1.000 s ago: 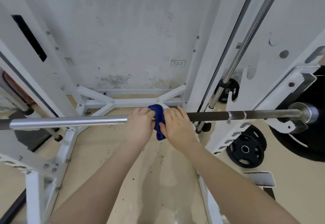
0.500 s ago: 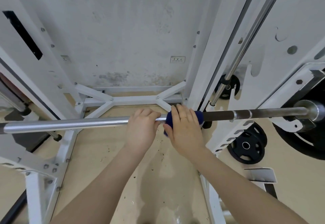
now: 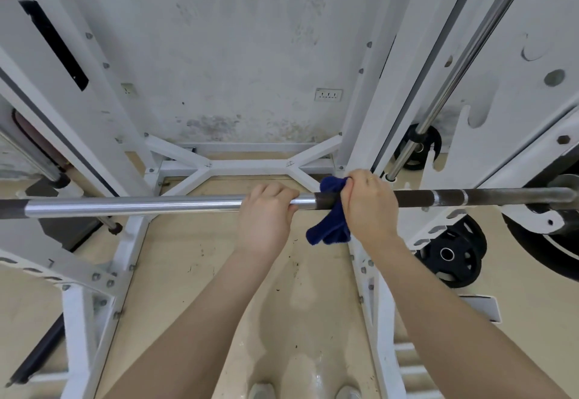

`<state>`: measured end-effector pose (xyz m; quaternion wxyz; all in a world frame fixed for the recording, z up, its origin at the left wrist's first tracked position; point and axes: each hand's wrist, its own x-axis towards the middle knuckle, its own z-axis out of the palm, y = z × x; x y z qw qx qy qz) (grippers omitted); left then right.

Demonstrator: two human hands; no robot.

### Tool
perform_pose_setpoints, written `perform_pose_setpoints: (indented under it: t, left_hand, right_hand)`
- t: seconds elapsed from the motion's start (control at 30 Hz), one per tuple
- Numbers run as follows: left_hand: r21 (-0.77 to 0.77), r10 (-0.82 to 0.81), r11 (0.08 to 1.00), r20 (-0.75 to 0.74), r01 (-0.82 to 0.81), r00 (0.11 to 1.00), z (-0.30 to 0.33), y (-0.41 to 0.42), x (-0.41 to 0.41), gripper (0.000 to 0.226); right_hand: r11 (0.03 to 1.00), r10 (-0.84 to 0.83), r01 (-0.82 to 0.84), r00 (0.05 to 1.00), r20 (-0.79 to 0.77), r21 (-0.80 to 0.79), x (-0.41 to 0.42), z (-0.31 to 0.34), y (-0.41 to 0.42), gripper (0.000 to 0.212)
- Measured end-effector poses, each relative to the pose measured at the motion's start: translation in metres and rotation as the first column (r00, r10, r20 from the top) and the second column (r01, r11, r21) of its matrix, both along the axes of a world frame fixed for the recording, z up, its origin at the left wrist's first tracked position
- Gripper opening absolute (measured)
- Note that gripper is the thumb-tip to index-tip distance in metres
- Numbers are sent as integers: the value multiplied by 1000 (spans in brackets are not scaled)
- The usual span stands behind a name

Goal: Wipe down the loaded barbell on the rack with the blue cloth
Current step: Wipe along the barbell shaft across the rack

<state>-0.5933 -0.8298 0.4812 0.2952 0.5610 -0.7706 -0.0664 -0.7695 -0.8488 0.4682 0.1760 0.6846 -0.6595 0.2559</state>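
The barbell (image 3: 134, 206) runs across the view on the white rack (image 3: 94, 135), shiny chrome in the middle and dark knurled steel towards the right end. My left hand (image 3: 266, 213) grips the chrome part from above. Just to its right, my right hand (image 3: 368, 204) is wrapped around the dark knurled part with the blue cloth (image 3: 330, 223) pressed against the bar. One end of the cloth sticks up behind the bar and the rest hangs below it. A large black plate (image 3: 539, 242) loads the right end of the bar, partly cut off by the frame edge.
A smaller black weight plate (image 3: 451, 254) leans by the right upright near the floor. Another plate (image 3: 418, 148) sits farther back beside a slanted chrome guide rod (image 3: 463, 63). White cross-braces (image 3: 244, 165) lie on the floor against the stained wall. My shoes (image 3: 307, 392) show at the bottom.
My right hand slid the cloth rightwards along the bar, from beside my left hand onto the dark knurled section. The cloth now hangs loose below the bar. My left hand stayed put.
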Motion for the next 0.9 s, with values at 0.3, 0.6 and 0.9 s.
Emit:
perform_pose_setpoints:
  t: [0.3, 0.6, 0.9]
  left_hand:
    - [-28, 5, 1000, 43, -4, 999, -1, -2, 0, 21]
    - [42, 130, 990, 107, -135, 986, 4, 7, -22, 25]
    - [-99, 5, 995, 203, 16, 979, 0, 14, -64, 49]
  right_hand:
    - [996, 83, -82, 994, -73, 18, 2, 1, 0, 33]
    - [999, -32, 28, 994, 102, 40, -23, 4, 6, 33]
    - [991, 131, -126, 985, -109, 51, -100, 0, 14, 15]
